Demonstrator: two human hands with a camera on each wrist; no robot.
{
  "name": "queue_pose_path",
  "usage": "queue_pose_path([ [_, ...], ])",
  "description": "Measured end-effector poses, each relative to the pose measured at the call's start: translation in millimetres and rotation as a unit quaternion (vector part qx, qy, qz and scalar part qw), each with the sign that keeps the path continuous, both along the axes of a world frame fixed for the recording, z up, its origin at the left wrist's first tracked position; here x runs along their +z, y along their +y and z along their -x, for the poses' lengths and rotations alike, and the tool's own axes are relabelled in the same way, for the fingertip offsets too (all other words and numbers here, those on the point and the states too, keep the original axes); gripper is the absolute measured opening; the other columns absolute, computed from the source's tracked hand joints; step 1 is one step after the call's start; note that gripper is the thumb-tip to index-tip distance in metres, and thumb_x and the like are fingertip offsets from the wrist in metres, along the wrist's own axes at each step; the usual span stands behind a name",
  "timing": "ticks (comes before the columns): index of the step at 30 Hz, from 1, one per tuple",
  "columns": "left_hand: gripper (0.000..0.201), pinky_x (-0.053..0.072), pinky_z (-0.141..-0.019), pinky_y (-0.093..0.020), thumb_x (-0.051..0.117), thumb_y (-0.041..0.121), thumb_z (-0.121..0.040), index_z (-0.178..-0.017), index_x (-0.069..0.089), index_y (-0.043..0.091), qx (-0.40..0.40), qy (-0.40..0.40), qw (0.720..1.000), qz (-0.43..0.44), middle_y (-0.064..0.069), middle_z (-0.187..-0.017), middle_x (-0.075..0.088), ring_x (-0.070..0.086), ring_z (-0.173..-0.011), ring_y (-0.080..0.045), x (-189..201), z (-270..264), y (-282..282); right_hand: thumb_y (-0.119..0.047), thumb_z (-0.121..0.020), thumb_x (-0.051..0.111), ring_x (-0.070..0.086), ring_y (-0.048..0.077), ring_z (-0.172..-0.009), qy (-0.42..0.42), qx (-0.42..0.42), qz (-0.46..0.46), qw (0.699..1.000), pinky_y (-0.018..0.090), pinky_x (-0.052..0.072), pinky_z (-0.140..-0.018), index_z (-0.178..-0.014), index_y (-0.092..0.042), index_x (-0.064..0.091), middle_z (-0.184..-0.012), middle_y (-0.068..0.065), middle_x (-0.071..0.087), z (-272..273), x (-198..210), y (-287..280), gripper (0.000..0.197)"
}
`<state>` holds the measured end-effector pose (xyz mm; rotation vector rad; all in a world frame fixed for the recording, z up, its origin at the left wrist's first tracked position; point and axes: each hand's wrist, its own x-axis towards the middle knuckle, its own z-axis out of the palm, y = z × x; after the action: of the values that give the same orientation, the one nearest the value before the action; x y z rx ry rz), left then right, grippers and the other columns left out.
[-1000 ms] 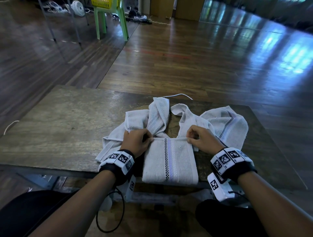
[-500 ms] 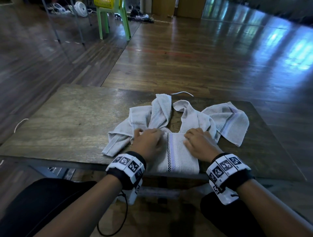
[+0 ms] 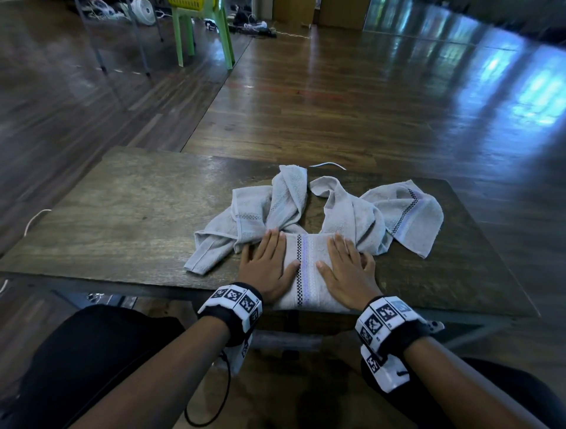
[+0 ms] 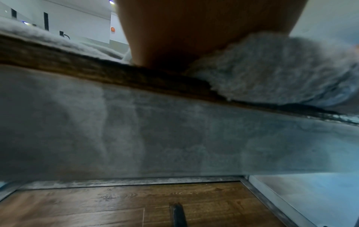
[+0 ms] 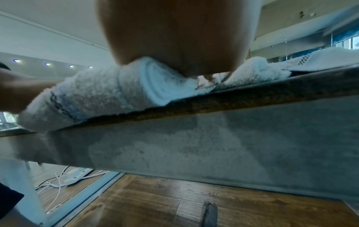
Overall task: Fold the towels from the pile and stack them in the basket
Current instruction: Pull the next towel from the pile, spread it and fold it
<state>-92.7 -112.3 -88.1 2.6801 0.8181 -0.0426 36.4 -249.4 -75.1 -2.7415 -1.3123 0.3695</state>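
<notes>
A folded grey towel (image 3: 307,275) with a checked and lilac stripe lies at the near edge of the wooden table (image 3: 128,220). My left hand (image 3: 268,266) lies flat on its left half, fingers straight. My right hand (image 3: 346,269) presses flat on its right half. Behind them sits the pile of loose grey towels (image 3: 361,217). The left wrist view shows my palm (image 4: 194,38) on the towel (image 4: 281,69) at the table edge. In the right wrist view my palm (image 5: 174,38) bears down on the folded towel (image 5: 101,95). No basket is in view.
A white cord (image 3: 327,165) lies at the table's far edge. A green plastic chair (image 3: 199,33) carrying a yellow crate (image 3: 193,3) stands far back on the wooden floor. My legs are under the table's near edge. Cables (image 5: 58,182) lie on the floor.
Both hands pinched the folded towel's far corners a second ago. They have since let go and flattened onto the towel, which now sits fully on the table instead of hanging over its edge.
</notes>
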Motion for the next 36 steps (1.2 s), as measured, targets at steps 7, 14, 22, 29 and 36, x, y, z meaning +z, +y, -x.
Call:
queue_pose_path([
  [7,0.061,0.005,-0.117,-0.046,0.016,0.045,-0.098,-0.150,0.003,0.016,-0.004,-0.009,1.000,-0.028,0.000,-0.159,-0.002,-0.004,-0.145,-0.011,6.6,4.0,6.5,-0.055,-0.093,0.014,-0.005,0.015,-0.145,-0.019,0.015,-0.030,0.999,0.047,-0.002,-0.113,-0.149,-0.025,0.011,-0.159,-0.009,0.002,-13.5,0.8,-10.5,0.064],
  [14,0.034,0.031,-0.105,-0.041,0.042,0.034,-0.093,-0.118,0.058,0.018,0.087,-0.153,0.984,-0.013,-0.003,-0.127,0.052,0.045,-0.119,-0.023,24.8,14.1,4.6,-0.038,-0.092,0.045,0.042,0.019,-0.120,-0.019,-0.097,-0.157,0.983,0.044,0.021,-0.100,-0.111,-0.026,0.061,-0.117,-0.002,0.059,-23.2,19.0,-26.9,0.027],
  [22,0.028,0.046,-0.074,-0.031,0.056,0.037,-0.087,-0.089,0.061,0.010,0.156,-0.093,0.971,0.157,-0.007,-0.089,0.066,0.059,-0.082,-0.023,23.5,16.8,14.8,-0.051,-0.088,0.048,0.056,0.016,-0.080,0.154,-0.167,-0.089,0.970,0.046,0.033,-0.097,-0.067,-0.013,0.065,-0.066,-0.008,0.058,-31.0,21.2,-25.3,0.046],
  [29,0.035,0.043,-0.066,-0.031,0.059,0.041,-0.085,-0.065,0.053,0.013,0.160,-0.047,0.964,0.209,-0.006,-0.070,0.059,0.058,-0.071,-0.024,21.8,11.4,21.7,-0.042,-0.079,0.066,0.039,0.012,-0.049,0.268,-0.200,-0.134,0.933,0.035,0.029,-0.069,-0.039,-0.022,0.037,-0.036,-0.009,0.039,-26.0,20.7,-8.7,0.054],
  [36,0.035,0.037,-0.064,-0.029,0.059,0.036,-0.083,-0.058,0.046,0.014,0.196,-0.077,0.931,0.298,-0.003,-0.061,0.051,0.050,-0.063,-0.022,29.1,9.9,18.8,-0.030,-0.085,0.061,0.050,0.012,-0.060,0.330,-0.212,-0.137,0.910,0.024,0.035,-0.056,-0.058,-0.013,0.045,-0.063,-0.001,0.050,-22.9,31.9,-5.3,0.036],
])
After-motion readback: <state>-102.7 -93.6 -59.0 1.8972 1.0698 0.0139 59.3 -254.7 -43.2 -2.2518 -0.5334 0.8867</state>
